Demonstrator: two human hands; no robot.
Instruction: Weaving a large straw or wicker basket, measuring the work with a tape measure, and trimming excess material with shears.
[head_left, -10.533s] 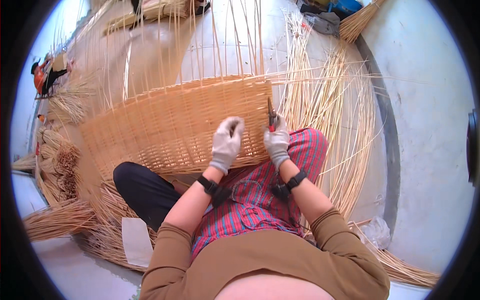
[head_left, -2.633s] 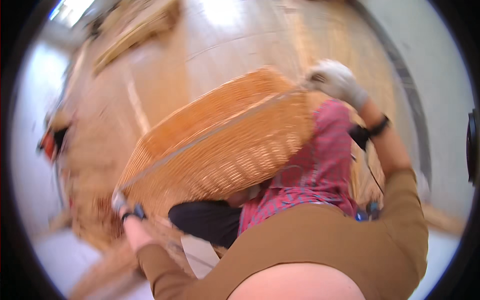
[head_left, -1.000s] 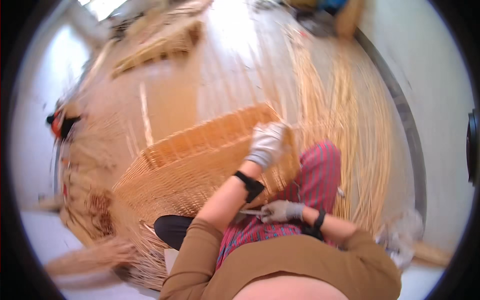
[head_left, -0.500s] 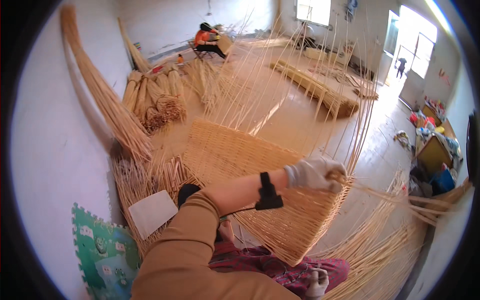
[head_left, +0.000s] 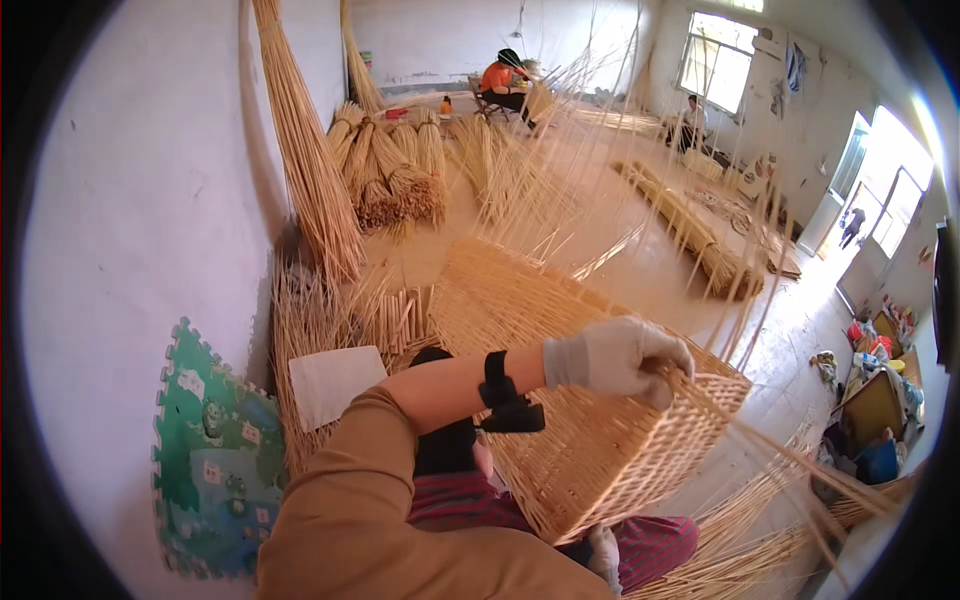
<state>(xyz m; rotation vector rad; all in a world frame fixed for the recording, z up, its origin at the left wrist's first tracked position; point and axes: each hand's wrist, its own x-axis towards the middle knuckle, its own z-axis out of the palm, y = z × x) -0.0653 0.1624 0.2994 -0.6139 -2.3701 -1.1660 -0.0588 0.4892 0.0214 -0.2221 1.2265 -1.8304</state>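
A tan wicker basket, partly woven, leans across my lap with long loose stakes rising from its far side. Reaching across it from the left, my left hand wears a whitish glove and has its fingers closed around several wicker strands at the basket's right side. The strands' loose ends trail to the lower right. Low down, my right hand, also gloved, grips the basket's bottom corner; the basket hides part of its fingers. A black strap circles my left wrist.
Bundles of wicker rods lie by the left wall, near a tall upright bundle. A long bundle rests on the floor ahead. Loose rods spread at lower right. A co-worker sits at the back. Clutter lines the right wall.
The view has swung left. My right hand has moved from my knee to the basket's bottom corner. The basket has turned, showing more of its right side; my left hand still grips the strands.
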